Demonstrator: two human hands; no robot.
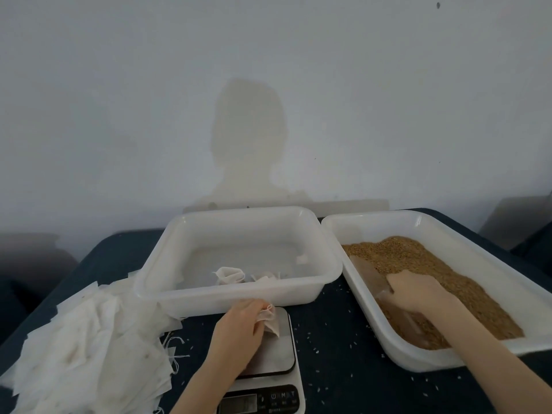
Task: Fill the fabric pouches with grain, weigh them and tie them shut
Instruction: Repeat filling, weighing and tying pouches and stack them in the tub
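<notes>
my left hand (239, 327) pinches a small white fabric pouch (270, 319) over the steel-topped white digital scale (277, 351). my right hand (418, 291) grips a clear plastic scoop (400, 312) in the brown grain (433, 276) inside the white rectangular tray (466, 255). flat empty pouches (89, 348) pile at left.

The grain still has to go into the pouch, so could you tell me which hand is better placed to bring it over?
The right hand: it already rests in the grain tray, while the left hand holds the pouch over the scale.
</notes>
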